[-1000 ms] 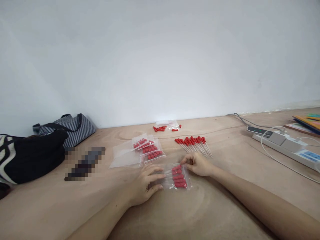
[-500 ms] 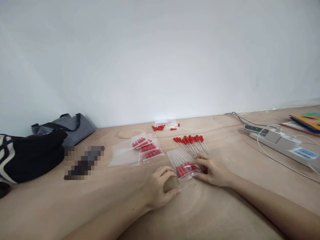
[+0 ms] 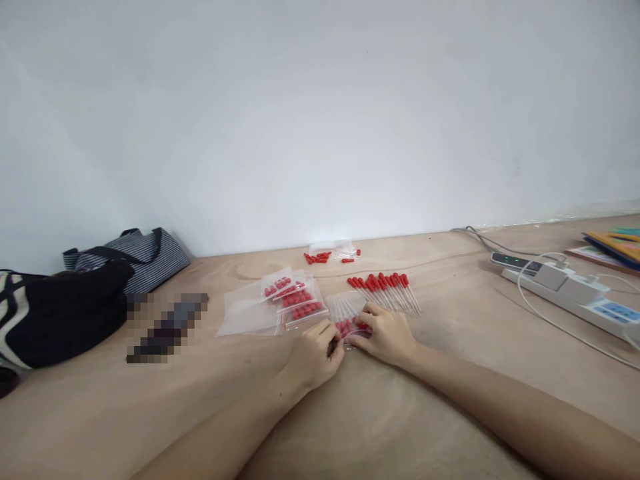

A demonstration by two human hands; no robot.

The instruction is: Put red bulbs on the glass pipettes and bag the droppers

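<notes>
A clear zip bag [image 3: 343,308] lies on the table with several red-bulbed droppers inside, their bulbs toward me. My left hand [image 3: 316,351] pinches the bag's near left edge between thumb and fingers. On the bag's right part, my right hand [image 3: 389,335] is closed over the near edge and hides some of the bulbs. Just beyond it, loose droppers [image 3: 389,287] lie in a fanned row, red bulbs pointing away. To the left, several filled zip bags [image 3: 300,300] overlap one another.
Loose red bulbs [image 3: 317,257] lie near the wall beside a clear bag [image 3: 330,246]. A striped bag [image 3: 163,259], a black bag [image 3: 75,313] and a blurred dark object [image 3: 170,327] are at left. A power strip [image 3: 613,308] with cables and stacked boards [image 3: 615,247] are at right.
My right hand has moved left with the zip bag, toward the filled bags. My left hand has closed on the bag's near edge, where before it was apart from it.
</notes>
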